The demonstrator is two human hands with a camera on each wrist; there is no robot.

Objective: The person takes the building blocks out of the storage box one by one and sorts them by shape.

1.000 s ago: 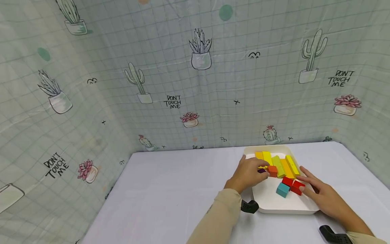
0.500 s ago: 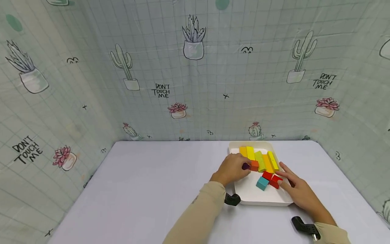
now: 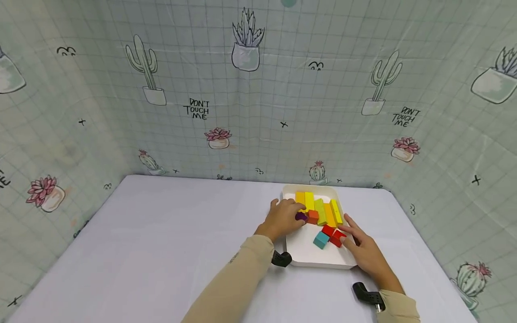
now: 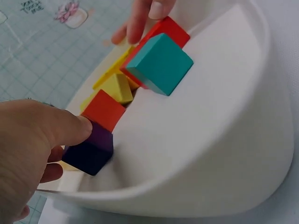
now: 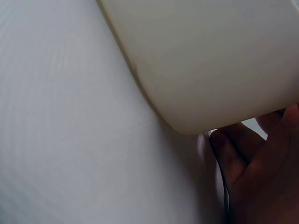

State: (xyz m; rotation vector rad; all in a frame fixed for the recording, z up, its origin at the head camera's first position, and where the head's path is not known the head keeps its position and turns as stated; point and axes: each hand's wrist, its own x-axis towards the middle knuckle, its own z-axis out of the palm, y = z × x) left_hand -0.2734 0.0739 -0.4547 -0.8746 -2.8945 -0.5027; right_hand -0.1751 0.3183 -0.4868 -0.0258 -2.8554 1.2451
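Note:
My left hand is over the left side of a white tray. It pinches a purple block, thumb on top and fingers behind, right against an orange-red block. My right hand reaches over the tray's right rim. Its thumb and index finger pinch a red block, while other fingers stay outside the wall, as the right wrist view shows. Beside that lie a second red block and a teal block. Yellow blocks and a yellow-green block line the tray's far part.
The tray stands toward the right on a table with a white cover. Behind and at both sides hangs a grid-patterned cloth with cactus drawings. A black wrist mount sits by the left sleeve, another black mount by the right.
The head view has turned rightward, so everything sits further left in it. The left hand keeps the purple block beside the orange-red one, which shows more of itself now. The right hand stays put.

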